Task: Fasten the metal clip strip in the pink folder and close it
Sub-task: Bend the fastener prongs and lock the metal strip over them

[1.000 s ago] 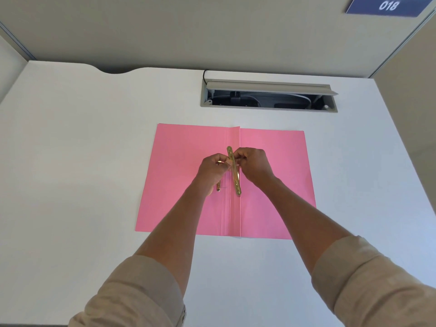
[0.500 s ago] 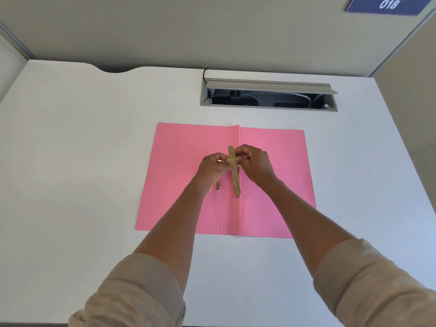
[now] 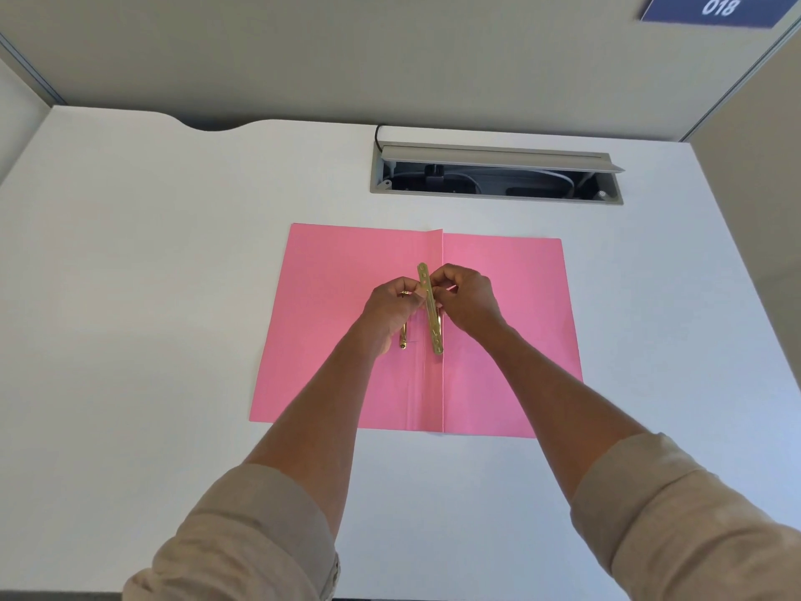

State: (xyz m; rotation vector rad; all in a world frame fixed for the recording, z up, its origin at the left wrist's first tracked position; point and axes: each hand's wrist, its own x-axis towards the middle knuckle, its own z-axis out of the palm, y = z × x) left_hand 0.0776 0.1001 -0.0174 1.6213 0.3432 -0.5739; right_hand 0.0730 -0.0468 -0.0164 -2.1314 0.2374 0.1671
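The pink folder [image 3: 507, 323] lies open and flat on the white desk, its spine fold running down the middle. A gold metal clip strip [image 3: 431, 314] stands nearly lengthwise over the fold, pinched near its upper end by both hands. My left hand [image 3: 392, 310] grips it from the left and my right hand [image 3: 466, 299] from the right. A second gold prong [image 3: 403, 336] pokes out below my left hand on the folder's left half; its upper part is hidden by the hand.
A grey cable hatch [image 3: 496, 173] is set into the white desk [image 3: 151, 297] behind the folder, its lid tilted up. Partition walls enclose the desk at the back and sides. A blue sign reading 018 [image 3: 715, 8] hangs top right.
Both hands and the clip strip shifted slightly away from me, toward the folder's far edge. The strip stays pinched between them. The folder has not moved.
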